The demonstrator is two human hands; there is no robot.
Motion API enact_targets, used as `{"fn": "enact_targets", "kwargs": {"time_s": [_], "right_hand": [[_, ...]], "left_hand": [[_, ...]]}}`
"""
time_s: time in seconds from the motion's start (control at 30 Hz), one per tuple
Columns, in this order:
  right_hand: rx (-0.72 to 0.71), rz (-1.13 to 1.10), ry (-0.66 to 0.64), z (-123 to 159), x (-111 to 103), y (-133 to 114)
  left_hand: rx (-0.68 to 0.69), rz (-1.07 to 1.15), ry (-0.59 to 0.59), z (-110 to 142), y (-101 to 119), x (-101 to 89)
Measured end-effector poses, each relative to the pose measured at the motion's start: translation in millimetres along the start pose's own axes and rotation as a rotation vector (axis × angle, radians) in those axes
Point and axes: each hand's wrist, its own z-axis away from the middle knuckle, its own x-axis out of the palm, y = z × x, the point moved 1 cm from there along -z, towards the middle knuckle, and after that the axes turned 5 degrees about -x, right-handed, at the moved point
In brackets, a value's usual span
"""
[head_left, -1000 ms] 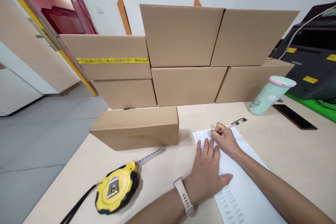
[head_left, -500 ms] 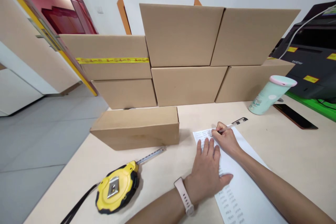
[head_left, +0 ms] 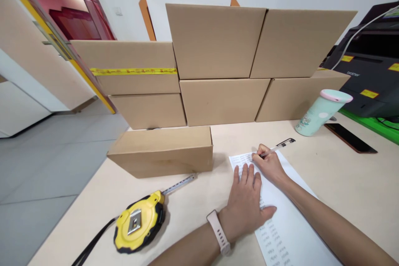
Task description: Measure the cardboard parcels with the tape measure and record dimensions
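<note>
My right hand [head_left: 270,165] is closed around a clear pen with a black clip [head_left: 282,144], its tip down on a sheet of paper [head_left: 299,224] near the top left corner. Columns of small handwriting run down the paper's left side. Flat on the sheet lies my left hand [head_left: 245,203], fingers stretched and thumb out, with a pink watch strap on the wrist. A yellow and black tape measure [head_left: 139,222] rests to the left, a short length of its blade pulled out toward a small cardboard box [head_left: 165,160].
Several larger cardboard boxes [head_left: 224,99] are stacked along the back of the table. A mint-green tumbler [head_left: 321,112] and a dark phone [head_left: 350,138] stand and lie at the right, before a black printer [head_left: 370,70]. The table's left edge drops to a tiled floor.
My right hand and the pen have shifted very slightly to the right along the paper. My left hand, the paper and the tape measure have stayed put.
</note>
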Motion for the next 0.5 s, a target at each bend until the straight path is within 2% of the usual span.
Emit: {"fn": "enact_targets", "kwargs": {"time_s": [0.5], "right_hand": [[0.0, 0.012, -0.005, 1.0, -0.8, -0.1]], "left_hand": [[0.001, -0.01, 0.013, -0.7, -1.1, 2.5]]}}
